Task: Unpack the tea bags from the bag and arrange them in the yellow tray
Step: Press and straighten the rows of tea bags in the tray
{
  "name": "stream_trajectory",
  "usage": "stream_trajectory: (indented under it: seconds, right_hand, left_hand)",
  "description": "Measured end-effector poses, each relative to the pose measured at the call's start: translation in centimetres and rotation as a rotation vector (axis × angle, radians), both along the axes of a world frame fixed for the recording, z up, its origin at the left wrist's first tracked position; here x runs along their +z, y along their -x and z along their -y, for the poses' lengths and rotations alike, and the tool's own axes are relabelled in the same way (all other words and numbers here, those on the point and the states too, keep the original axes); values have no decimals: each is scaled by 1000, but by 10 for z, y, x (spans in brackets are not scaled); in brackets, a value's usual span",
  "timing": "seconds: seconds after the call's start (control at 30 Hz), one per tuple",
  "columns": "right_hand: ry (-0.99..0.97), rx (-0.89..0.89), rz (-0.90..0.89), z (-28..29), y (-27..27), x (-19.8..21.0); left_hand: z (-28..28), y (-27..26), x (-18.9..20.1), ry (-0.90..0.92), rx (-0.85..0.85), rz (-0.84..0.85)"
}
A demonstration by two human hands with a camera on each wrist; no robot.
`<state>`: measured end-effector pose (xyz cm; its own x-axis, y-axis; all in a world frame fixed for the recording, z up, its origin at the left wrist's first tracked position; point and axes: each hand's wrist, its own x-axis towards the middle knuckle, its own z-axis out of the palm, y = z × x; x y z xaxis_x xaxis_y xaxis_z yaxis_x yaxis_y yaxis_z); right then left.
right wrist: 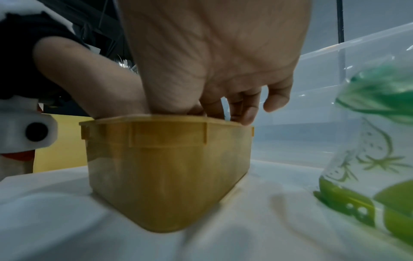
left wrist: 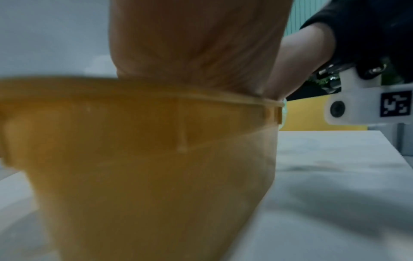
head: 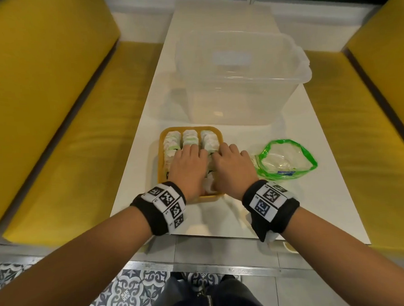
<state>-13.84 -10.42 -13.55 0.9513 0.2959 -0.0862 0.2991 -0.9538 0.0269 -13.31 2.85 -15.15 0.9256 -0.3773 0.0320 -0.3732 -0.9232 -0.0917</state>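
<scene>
The yellow tray (head: 188,128) sits on the white table and holds three rows of white and green tea bags (head: 190,138). Both of my hands reach down into its near half. My left hand (head: 191,151) lies over the middle row, while my right hand (head: 222,150) covers the right row beside it. In the right wrist view the right hand (right wrist: 223,109) points its fingers down past the rim of the tray (right wrist: 167,167), which hides the fingertips. The left wrist view shows only my palm (left wrist: 196,44) above the tray wall (left wrist: 145,159). The green-rimmed plastic bag (head: 285,160) lies open to the right.
A large clear plastic bin (head: 239,80) stands just behind the tray. Yellow benches (head: 41,102) run along both sides of the narrow table (head: 304,206). The plastic bag (right wrist: 368,159) lies close to my right wrist.
</scene>
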Motion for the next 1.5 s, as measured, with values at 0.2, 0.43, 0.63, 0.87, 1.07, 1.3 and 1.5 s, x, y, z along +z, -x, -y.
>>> stream_trajectory:
  seconds: [0.2, 0.43, 0.63, 0.87, 1.07, 1.3, 1.5]
  right_hand:
    - [-3, 15, -5, 2, 0, -6]
    - [-142, -3, -17, 12, -3, 2]
    - [-438, -130, 56, 21, -28, 9]
    - [-397, -175, -83, 15, -44, -1]
    - [-463, -232, -88, 15, -41, -6]
    - [-712, -277, -7, 32, -60, 19]
    - [-788, -95, -106, 48, -45, 64]
  left_hand:
    - [9, -7, -4, -3, -11, 14]
    - [0, -6, 7, 127, 45, -76]
    - [0, 8, 28, 869, 316, -355]
    - [27, -8, 29, 1366, 531, -745]
    - [24, -26, 11, 1513, 636, -858]
    - [26, -22, 23, 1600, 638, -904]
    - [21, -21, 32, 1638, 621, -970]
